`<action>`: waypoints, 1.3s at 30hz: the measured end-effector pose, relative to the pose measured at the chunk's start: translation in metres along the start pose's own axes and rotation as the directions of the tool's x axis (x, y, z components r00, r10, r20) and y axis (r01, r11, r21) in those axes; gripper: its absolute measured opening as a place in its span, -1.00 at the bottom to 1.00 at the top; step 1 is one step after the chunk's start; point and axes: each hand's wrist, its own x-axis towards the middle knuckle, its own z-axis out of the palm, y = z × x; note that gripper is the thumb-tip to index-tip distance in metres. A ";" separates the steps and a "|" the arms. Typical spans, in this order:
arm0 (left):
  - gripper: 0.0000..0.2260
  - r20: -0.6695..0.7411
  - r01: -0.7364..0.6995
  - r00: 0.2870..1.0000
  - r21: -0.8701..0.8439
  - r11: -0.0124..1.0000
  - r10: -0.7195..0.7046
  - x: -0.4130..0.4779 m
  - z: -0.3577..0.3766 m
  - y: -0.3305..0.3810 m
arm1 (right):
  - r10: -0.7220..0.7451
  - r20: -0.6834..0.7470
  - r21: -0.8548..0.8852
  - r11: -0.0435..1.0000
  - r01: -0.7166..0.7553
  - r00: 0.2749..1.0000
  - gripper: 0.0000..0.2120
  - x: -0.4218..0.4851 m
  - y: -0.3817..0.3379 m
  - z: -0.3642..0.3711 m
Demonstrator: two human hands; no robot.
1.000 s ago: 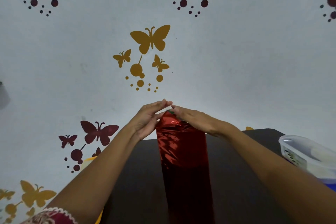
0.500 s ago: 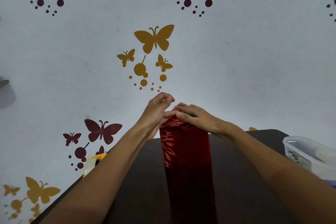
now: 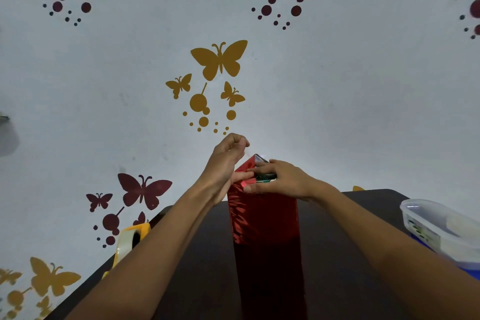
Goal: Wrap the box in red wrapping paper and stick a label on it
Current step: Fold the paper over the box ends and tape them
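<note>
We found the red-wrapped box [image 3: 262, 215] upright on the worktop [image 3: 207, 280]. Right grip [image 3: 283, 179], fingers flat, pinned the top fold, seemingly for sealing. Left grip [image 3: 223, 163] curled alongside; contents we could not tell.

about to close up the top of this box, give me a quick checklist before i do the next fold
1. Standing steady: the wrapped box is upright on the table: ok.
2. Fold held down: the right hand presses the folded paper on top: ok.
3. Top end closed: not ok. A pointed paper flap stands up, and a dark patch shows between the fingers.
4. Tape nearby: the tape roll sits by the left forearm: ok.
5. Tape piece ready: cannot tell. The left hand has its fingers curled above the box, and nothing shows in its grip.
</note>
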 end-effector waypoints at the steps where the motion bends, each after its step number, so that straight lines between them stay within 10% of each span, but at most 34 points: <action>1: -0.79 0.004 0.006 1.000 -0.020 1.000 -0.006 0.000 -0.001 0.000 | 0.004 -0.006 -0.002 1.000 -0.004 1.000 -0.50 -0.002 -0.002 -0.001; 8: -0.93 -0.121 -0.003 0.993 0.066 0.998 0.011 0.008 -0.034 0.010 | 0.011 0.006 -0.016 1.000 -0.011 1.000 -0.42 -0.007 -0.002 -0.003; 14: -0.68 0.093 0.201 0.967 0.296 0.934 -0.238 0.012 -0.040 0.008 | -0.010 -0.001 -0.026 1.000 0.010 1.000 -0.39 -0.007 -0.002 -0.001; 24: -0.87 0.217 -0.128 0.976 0.525 0.841 0.013 -0.007 -0.035 0.007 | -0.011 -0.010 -0.101 0.995 0.010 1.000 -0.36 -0.005 -0.001 -0.001; 39: -0.77 0.227 0.221 0.908 0.451 0.865 -0.351 0.027 -0.029 -0.005 | -0.037 -0.019 -0.046 0.998 0.036 0.999 -0.41 -0.002 0.007 0.001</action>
